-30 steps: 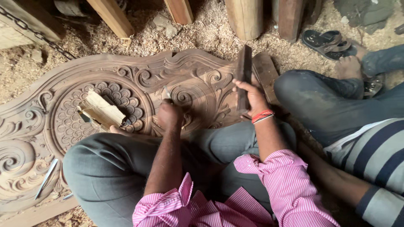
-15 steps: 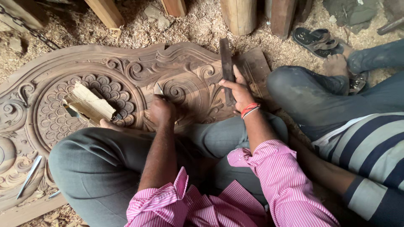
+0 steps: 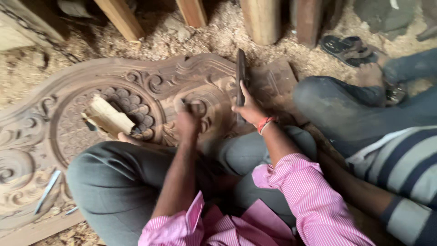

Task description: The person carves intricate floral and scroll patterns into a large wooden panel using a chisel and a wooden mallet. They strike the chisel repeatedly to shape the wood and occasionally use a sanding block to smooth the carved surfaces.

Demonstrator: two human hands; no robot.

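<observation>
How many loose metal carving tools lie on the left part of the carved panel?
2: a long chisel on the scrollwork at lower left, and a shorter tool just right of it near the panel's edge. Others may be hidden.

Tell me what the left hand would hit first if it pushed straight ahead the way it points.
Likely the carved wooden panel: the left hand holds a chisel whose tip seems already at its scrollwork, though blur hides contact.

We record a reddish-brown carved panel (image 3: 136, 86) patterned with scrolls and a scalloped rosette. The mallet (image 3: 241, 73) at right is dark brown. The wood block (image 3: 109, 116) on the rosette is pale tan. Our sleeves (image 3: 314, 205) show pink-and-white pinstripes; our trousers (image 3: 118, 182) are grey-green. The wristband (image 3: 266, 123) is orange-red. A neighbouring person's shirt (image 3: 400, 159) carries navy and grey stripes. Sawdust (image 3: 218, 36) on the far floor is beige.
</observation>
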